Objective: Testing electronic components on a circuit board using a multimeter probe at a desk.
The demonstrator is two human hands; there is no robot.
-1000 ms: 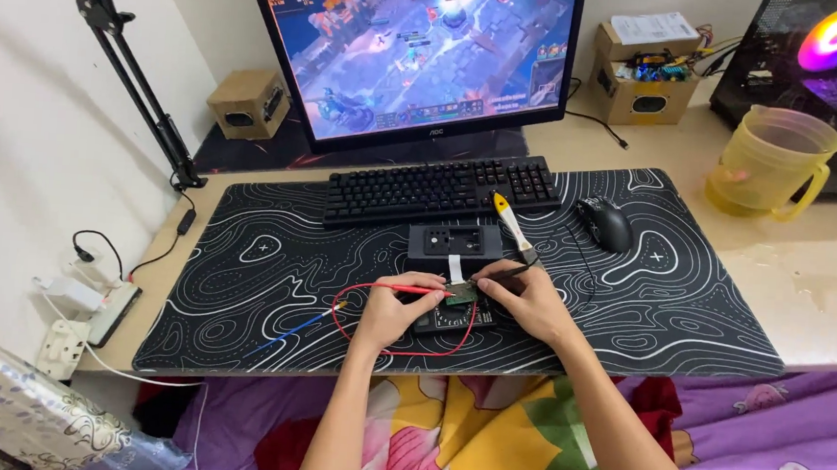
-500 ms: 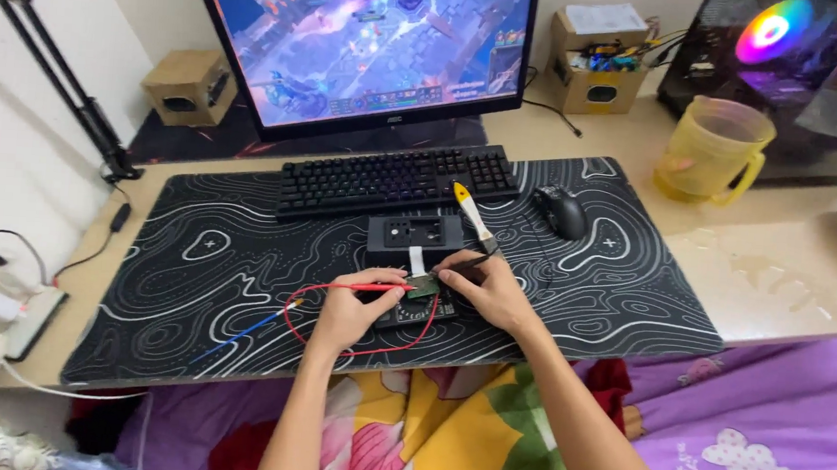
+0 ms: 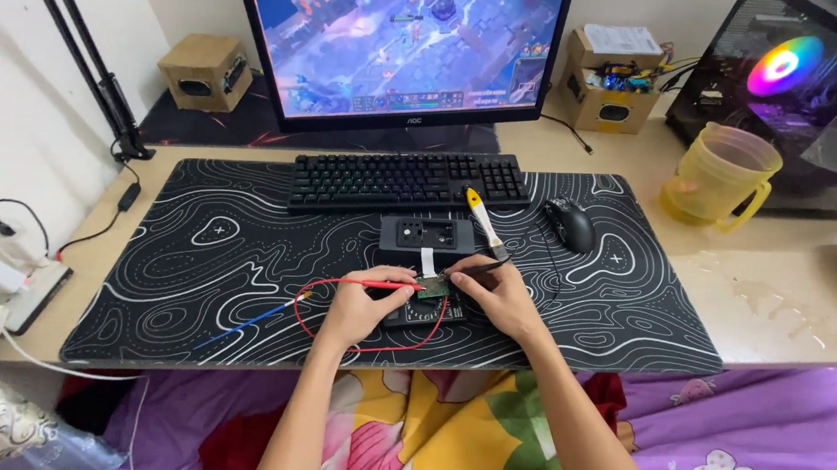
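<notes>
The small green circuit board (image 3: pixel 431 290) lies near the mat's (image 3: pixel 241 252) near edge, mostly hidden under both hands. The left hand (image 3: pixel 360 305) pinches a red probe (image 3: pixel 376 283); the right hand (image 3: pixel 498 295), curled, grips a black probe (image 3: pixel 475 266) angled onto the board.

A wide monitor (image 3: pixel 400 42) is glowing blue and orange well beyond the hands. A brown cardboard box (image 3: pixel 608 79) is sitting beyond the right hand (image 3: pixel 498 295), beside the monitor.

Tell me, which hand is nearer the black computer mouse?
Right. The right hand lies below-left of the mouse; the left hand is farther left, holding the red probe.
</notes>
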